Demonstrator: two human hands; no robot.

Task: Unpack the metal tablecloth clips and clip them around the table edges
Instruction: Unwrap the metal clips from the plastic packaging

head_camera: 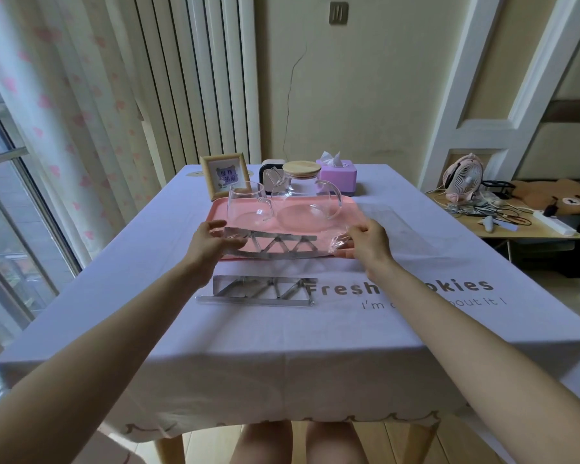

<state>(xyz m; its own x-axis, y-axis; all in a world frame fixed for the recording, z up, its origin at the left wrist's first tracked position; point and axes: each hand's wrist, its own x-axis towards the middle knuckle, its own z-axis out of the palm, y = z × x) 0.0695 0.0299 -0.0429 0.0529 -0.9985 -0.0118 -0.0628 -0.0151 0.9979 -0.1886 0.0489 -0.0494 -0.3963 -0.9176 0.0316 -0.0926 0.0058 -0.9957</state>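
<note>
Task at an early stage: unpacking is under way and no clip is seen on any visible edge of the tablecloth [282,349]. One strip of clips [275,246], a row of metal pieces joined in a zigzag, is held in the air just above the near rim of the pink tray [216,206]. It is still partly in its clear wrapper [338,243]. The left hand [211,243] grips the strip's left end, thumb on top and fingers curled beneath. The right hand [366,243] pinches the bunched wrapper at the right end. A second strip [262,291] lies flat on the cloth nearer the person, untouched; whether it is still wrapped cannot be told. A glass cup [247,204] and a glass teapot [307,195] stand on the tray, apart from the work. Outstanding, in my judgement: freeing the held strip, separating the clips, and fitting all of them round the edges.
</note>
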